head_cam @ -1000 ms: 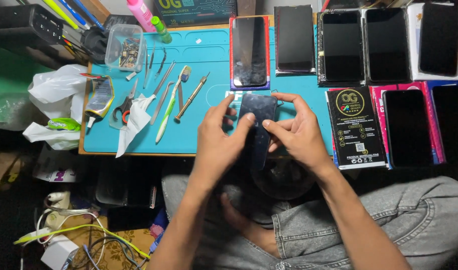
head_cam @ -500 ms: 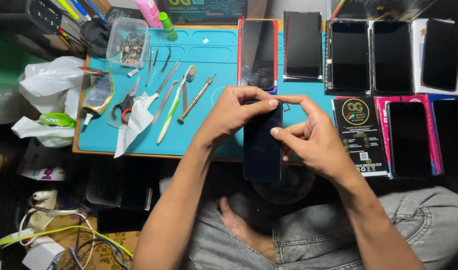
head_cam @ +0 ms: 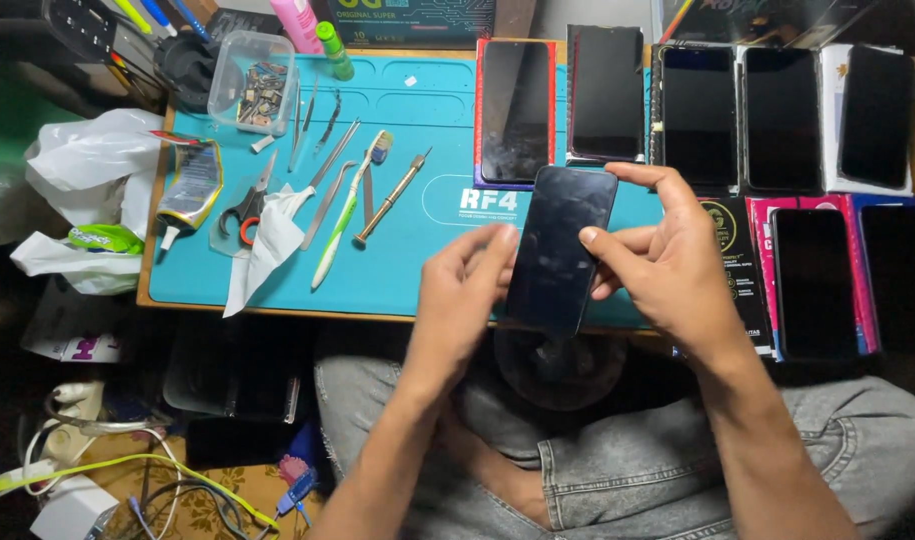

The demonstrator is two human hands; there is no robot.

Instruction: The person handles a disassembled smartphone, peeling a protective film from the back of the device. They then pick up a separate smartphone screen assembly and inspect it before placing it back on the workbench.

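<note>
Phone is up off the blue mat, held over the mat's near edge, between both hands. Long axis runs near-to-far, tilted a bit, top end leaning right toward the row of phones; dark glass faces up, smudged.

Right hand has the real grip: thumb across the glass on the right side, index hooked over the top corner, other fingers behind. Left hand is at the phone's left edge w/ fingertips touching the lower-left side, loosely curled, not clamped around anything. So right hand carries it, left only steadies; both equally close.

Rel. to the mat: tools lie on its left half, i.e. toothbrush, screwdriver, tweezers, scissors on a white tissue, all well apart from the phone. Clear parts box at far-left corner. 2 more phones sit at the far-right part, just beyond the held 1, closest things to its top end. Nothing between hands and phone; lap in jeans below.
</note>
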